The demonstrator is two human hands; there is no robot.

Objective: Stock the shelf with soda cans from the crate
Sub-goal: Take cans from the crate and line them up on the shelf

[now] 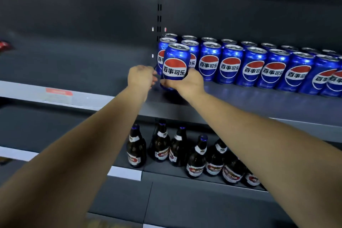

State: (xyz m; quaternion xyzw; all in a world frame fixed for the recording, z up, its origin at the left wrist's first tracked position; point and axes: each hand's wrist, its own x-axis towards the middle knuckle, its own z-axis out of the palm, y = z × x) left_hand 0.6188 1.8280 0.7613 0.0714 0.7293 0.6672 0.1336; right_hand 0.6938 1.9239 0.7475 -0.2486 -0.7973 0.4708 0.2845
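2 bare arms reach out to the dark grey shelf (240,102) in front of me. The right hand (187,83) has its fingers wrapped round the lower part of a blue Pepsi can (175,61), logo facing out and the can nearly upright. The can sits at the front left end of the stock, just in front of the other cans, over the shelf deck. I cannot tell whether its base touches the deck. At 9 o'clock from that can is the left hand (141,77), back up, its fingers (154,78) bent towards the can's left side. The tips are just beside it, and I cannot tell whether they touch. From the held can out towards 3 o'clock run rows of Pepsi cans (253,66), standing upright and packed shoulder to shoulder. Behind the held can, at 12 o'clock, a slotted upright (159,5) climbs the back panel. Along the shelf's front edge at 9 o'clock there is a red price label (58,91), and a red packet (4,46) lies far out at the left edge. On the shelf below, at 6 o'clock, brown beer bottles (196,155) stand in a loose cluster, with a white label (125,173) on that shelf's edge beside them.
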